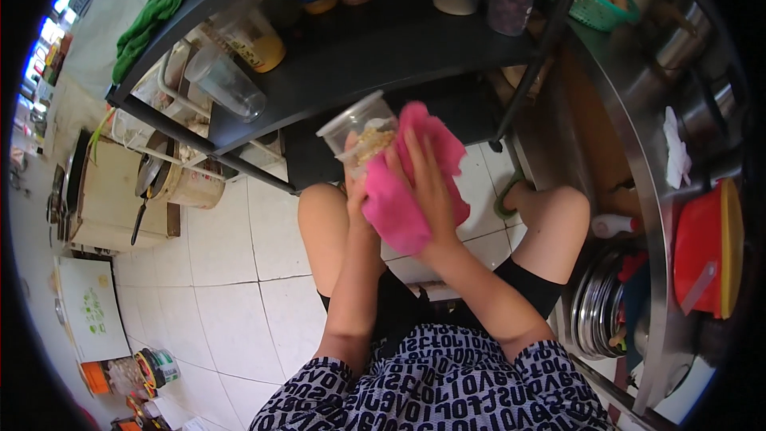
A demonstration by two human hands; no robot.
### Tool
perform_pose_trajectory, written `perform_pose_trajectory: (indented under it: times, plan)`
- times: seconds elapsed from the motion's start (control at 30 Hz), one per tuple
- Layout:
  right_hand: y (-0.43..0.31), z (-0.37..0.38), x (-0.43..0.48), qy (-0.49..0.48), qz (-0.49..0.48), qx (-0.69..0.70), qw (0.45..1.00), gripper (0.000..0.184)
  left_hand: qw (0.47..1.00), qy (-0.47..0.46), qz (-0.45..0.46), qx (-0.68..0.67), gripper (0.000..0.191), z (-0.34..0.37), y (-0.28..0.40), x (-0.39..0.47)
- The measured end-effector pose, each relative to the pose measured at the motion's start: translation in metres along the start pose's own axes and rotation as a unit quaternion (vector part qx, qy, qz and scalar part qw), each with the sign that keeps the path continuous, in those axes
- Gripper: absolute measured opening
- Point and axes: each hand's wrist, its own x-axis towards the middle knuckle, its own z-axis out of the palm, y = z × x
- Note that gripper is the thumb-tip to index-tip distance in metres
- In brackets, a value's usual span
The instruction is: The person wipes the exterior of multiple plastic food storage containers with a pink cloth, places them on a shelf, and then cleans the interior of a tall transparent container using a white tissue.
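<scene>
My left hand [354,187] grips a clear plastic container [353,123] from below, tilted with its rim towards the upper left. Pale yellowish pieces, perhaps grains or nuts, show through its wall. A pink cloth [392,206] lies against the container's right side and drapes down over part of my left hand. Pressed flat on that cloth is my right hand [428,182], its fingers pointing up towards the container. Both hands are above my knees, in front of a black metal shelf rack [371,60]. The cloth hides the container's lower right part.
On the rack stand an empty clear container [230,84], a container with yellow contents [263,51] and a jar with dark red contents [511,3]. A green cloth [146,30] hangs at its left corner. To the right are a steel counter [634,131] and a red container [703,251].
</scene>
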Motion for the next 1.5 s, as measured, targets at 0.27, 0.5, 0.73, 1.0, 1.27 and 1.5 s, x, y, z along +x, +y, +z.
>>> perform_pose_trajectory:
  times: [0.27, 0.5, 0.73, 1.0, 1.27, 1.5]
  plan:
    - [-0.004, 0.008, -0.034, 0.093, 0.374, 0.472, 0.793, 0.035, 0.993, 0.099, -0.013, -0.058, 0.096, -0.004, 0.002, -0.016]
    - [0.015, 0.011, -0.038, 0.107, 0.586, 0.652, 0.469, 0.056, 0.929, 0.024, 0.131, 0.346, 0.120, -0.007, -0.004, -0.021]
    - [0.064, -0.043, -0.065, 0.093, 0.463, 0.455, 0.755, 0.029, 0.949, 0.085, 0.141, 0.268, 0.112, 0.023, 0.026, 0.000]
    - [0.133, -0.090, 0.024, 0.134, 0.433, 0.521, 0.723, 0.027, 0.927, 0.059, 0.157, 0.336, 0.105, 0.062, 0.033, 0.096]
    - [0.172, -0.053, 0.012, 0.064, 0.428, 0.532, 0.728, 0.025, 0.837, 0.059, 0.203, 0.504, 0.107, 0.066, -0.011, 0.235]
    - [0.154, -0.035, -0.008, -0.123, 0.391, 0.406, 0.817, 0.027, 0.868, -0.012, 0.156, 0.471, 0.113, 0.043, -0.039, 0.343]
